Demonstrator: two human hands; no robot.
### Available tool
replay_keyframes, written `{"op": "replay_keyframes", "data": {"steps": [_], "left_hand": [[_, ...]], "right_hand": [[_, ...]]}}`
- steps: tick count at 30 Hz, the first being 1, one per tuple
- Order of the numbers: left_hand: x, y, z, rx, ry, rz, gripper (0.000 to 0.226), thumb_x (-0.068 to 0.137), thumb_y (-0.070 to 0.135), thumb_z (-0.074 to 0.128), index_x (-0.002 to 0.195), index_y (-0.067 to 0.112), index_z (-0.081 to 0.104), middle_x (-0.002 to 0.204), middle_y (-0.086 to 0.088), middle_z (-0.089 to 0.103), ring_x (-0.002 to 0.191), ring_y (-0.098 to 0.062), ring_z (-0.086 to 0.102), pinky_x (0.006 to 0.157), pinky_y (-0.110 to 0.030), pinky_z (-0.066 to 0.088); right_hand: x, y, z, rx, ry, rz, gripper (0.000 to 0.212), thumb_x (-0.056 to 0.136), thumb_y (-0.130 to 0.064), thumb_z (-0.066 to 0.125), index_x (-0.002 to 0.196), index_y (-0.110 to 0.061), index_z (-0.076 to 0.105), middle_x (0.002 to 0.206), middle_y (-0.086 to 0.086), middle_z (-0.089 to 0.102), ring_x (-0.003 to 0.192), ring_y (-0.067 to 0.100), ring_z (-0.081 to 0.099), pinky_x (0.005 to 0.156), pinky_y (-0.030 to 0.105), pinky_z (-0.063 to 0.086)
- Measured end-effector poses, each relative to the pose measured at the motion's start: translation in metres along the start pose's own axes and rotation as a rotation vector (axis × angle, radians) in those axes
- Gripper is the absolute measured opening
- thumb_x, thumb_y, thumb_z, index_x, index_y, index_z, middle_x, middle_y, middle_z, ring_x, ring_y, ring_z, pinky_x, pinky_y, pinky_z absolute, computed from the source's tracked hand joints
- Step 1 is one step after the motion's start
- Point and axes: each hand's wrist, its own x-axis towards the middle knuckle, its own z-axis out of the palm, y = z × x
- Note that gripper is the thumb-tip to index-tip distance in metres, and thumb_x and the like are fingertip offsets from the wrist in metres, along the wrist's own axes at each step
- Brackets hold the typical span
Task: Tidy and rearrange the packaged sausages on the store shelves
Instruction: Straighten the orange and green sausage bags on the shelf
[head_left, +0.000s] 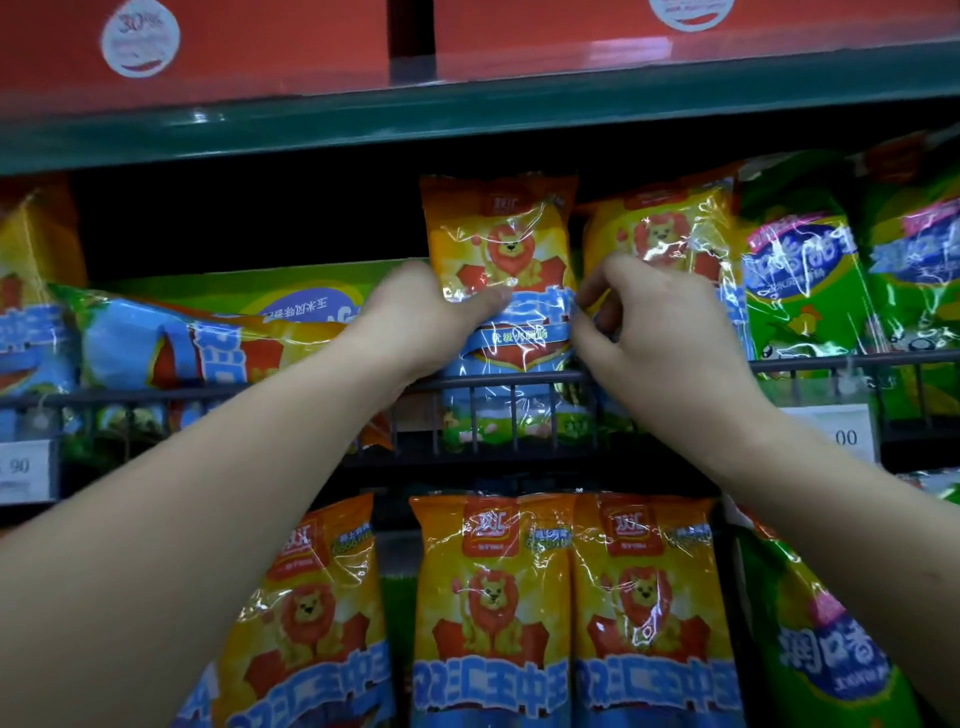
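Left hand (415, 317) grips the upright pack (498, 234) at frame centre. Right hand (660, 332) pinches its right edge, probably to square it behind the rail (810, 366), beside its neighbour (670, 228).

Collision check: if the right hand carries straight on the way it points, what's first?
The center lion pack gripped by the left hand: the right hand points up-left at its right edge, seemingly almost touching; depth unclear.

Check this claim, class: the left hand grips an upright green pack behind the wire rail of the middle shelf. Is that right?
Wrong colour. In the head view the left hand grips an orange-yellow lion pack, not a green one; it does stand upright behind the wire rail.
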Motion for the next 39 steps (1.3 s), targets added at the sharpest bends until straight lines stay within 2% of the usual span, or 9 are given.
{"op": "replay_keyframes", "data": {"steps": [5,8,13,16,20,24,27,33,39], "left_hand": [[-0.012,0.000,-0.004,-0.058,0.198,0.119,0.049,0.086,0.045,0.071,0.115,0.015,0.047,0.093,0.008,0.057,0.090,-0.015,0.060,0.065,-0.024,0.045],[-0.022,-0.004,-0.012,-0.071,0.281,0.223,0.045,0.089,0.038,0.068,0.121,0.016,0.046,0.105,0.003,0.055,0.096,-0.011,0.056,0.068,-0.013,0.043],[-0.034,-0.023,-0.043,0.119,0.348,0.363,0.032,0.087,0.026,0.068,0.113,0.013,0.054,0.105,-0.002,0.059,0.098,-0.016,0.057,0.079,-0.020,0.044],[-0.040,-0.040,-0.065,0.282,0.357,0.309,0.037,0.083,0.035,0.066,0.113,0.015,0.057,0.106,0.001,0.060,0.100,-0.015,0.056,0.084,-0.026,0.044],[-0.049,-0.058,-0.091,0.556,0.306,0.224,0.050,0.081,0.055,0.059,0.114,0.018,0.061,0.114,0.000,0.064,0.108,-0.024,0.058,0.093,-0.042,0.047],[-0.053,-0.066,-0.115,0.676,0.222,0.209,0.072,0.077,0.074,0.048,0.119,0.018,0.062,0.120,-0.001,0.063,0.116,-0.024,0.054,0.101,-0.046,0.041],[-0.048,-0.071,-0.132,0.770,0.135,0.209,0.081,0.074,0.082,0.041,0.122,0.021,0.062,0.121,-0.001,0.064,0.114,-0.025,0.055,0.096,-0.042,0.042],[-0.031,-0.070,-0.160,0.872,-0.052,0.187,0.080,0.067,0.084,0.053,0.129,0.034,0.056,0.125,0.005,0.062,0.112,-0.024,0.057,0.078,-0.034,0.046],[-0.013,-0.073,-0.174,0.913,-0.186,0.270,0.081,0.068,0.082,0.056,0.130,0.031,0.058,0.126,0.009,0.060,0.110,-0.017,0.055,0.086,-0.039,0.051]], "right_hand": [[-0.003,0.001,0.001,0.016,0.015,-0.022,0.010,0.093,-0.020,0.059,0.098,-0.012,0.063,0.079,0.005,0.063,0.073,0.025,0.056,0.062,0.034,0.043],[-0.004,0.002,0.001,0.025,0.013,-0.039,0.009,0.093,-0.019,0.059,0.097,-0.012,0.062,0.078,0.005,0.061,0.072,0.024,0.055,0.061,0.034,0.042],[-0.007,0.002,-0.002,0.048,0.007,-0.074,0.011,0.093,-0.018,0.059,0.100,-0.009,0.063,0.080,0.007,0.061,0.072,0.026,0.056,0.064,0.039,0.049],[-0.008,0.001,-0.002,0.050,0.009,-0.090,0.012,0.093,-0.017,0.060,0.102,-0.010,0.063,0.080,0.008,0.061,0.073,0.027,0.056,0.063,0.039,0.049],[-0.009,-0.004,-0.001,0.041,0.000,-0.096,0.014,0.092,-0.019,0.060,0.105,-0.014,0.062,0.084,0.007,0.062,0.078,0.028,0.056,0.065,0.043,0.051],[-0.012,-0.021,0.002,0.039,0.001,-0.120,0.014,0.090,-0.024,0.060,0.103,-0.019,0.060,0.084,0.000,0.060,0.078,0.027,0.057,0.059,0.039,0.050],[-0.015,-0.038,0.005,0.009,-0.017,-0.156,0.018,0.090,-0.031,0.061,0.105,-0.021,0.059,0.091,-0.002,0.062,0.080,0.027,0.059,0.059,0.039,0.050],[-0.014,-0.075,0.022,0.001,-0.067,-0.206,0.025,0.090,-0.035,0.060,0.110,-0.021,0.058,0.097,-0.002,0.063,0.085,0.022,0.059,0.060,0.038,0.052],[-0.008,-0.116,0.041,-0.025,-0.185,-0.100,0.039,0.088,-0.043,0.057,0.122,-0.024,0.056,0.091,-0.004,0.069,0.086,0.024,0.064,0.066,0.042,0.056]]}}
